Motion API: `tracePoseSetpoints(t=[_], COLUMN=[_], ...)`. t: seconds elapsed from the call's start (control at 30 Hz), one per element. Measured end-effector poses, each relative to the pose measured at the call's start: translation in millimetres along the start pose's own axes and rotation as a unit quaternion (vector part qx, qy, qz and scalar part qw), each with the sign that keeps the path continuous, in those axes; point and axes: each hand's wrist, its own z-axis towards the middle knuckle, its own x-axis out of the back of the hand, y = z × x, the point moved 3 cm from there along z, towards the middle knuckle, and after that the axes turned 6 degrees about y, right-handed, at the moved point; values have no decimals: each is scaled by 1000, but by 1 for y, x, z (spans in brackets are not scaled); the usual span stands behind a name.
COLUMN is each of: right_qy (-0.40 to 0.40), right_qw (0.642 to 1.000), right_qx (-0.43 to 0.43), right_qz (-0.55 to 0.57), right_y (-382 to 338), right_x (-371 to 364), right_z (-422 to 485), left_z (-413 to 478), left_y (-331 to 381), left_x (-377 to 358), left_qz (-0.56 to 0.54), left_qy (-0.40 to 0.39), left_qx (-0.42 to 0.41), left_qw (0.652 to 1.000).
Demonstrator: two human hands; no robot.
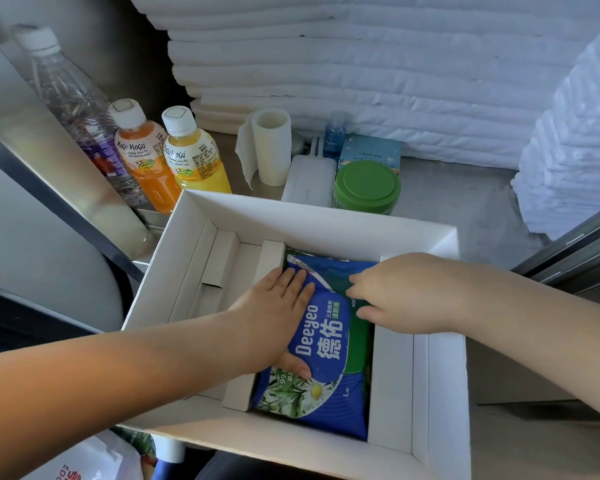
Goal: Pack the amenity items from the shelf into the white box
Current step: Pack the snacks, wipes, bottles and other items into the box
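The white box sits open at the shelf's front edge, with cardboard dividers inside. A blue and green wet-wipes pack lies in its middle compartment. My left hand lies flat on the pack's left side, thumb on its face. My right hand grips the pack's upper right edge with curled fingers. On the shelf behind the box stand two juice bottles, a clear water bottle, a toilet-paper roll, a white case, a green-lidded jar, a small blue bottle and a light-blue carton.
Stacked white towels fill the back of the shelf, with another folded pile at the right. A metal upright frames the shelf's left side. A white bag with red print lies below the box.
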Motion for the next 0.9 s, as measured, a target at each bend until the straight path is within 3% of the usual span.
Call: tracePoseSetpoints(t=[0.1, 0.23, 0.33, 0.47, 0.53, 0.73, 0.9], right_qy=[-79, -99, -79, 31, 43, -79, -108], right_qw=[995, 992, 994, 999, 999, 991, 984], right_qx=[10, -2, 8, 3, -3, -28, -29], right_qz=[-59, -74, -77, -20, -9, -104, -141], right_y=[1, 5, 2, 4, 7, 9, 6], right_x=[-14, -16, -17, -6, -4, -21, -22], right_z=[7, 13, 13, 7, 6, 20, 21], left_z=[1, 3, 3, -1, -1, 10, 12], left_y=[0, -3, -5, -8, -10, -13, -12], left_x=[2, 1, 0, -1, -1, -3, -4], left_qz=[11, 11, 6, -4, -4, 7, 7], left_qy=[-18, -19, -1, 59, 71, 41, 34], left_qx=[-5, -8, -3, -9, -4, -6, -7], left_qw=[1000, 1000, 1000, 998, 997, 999, 999])
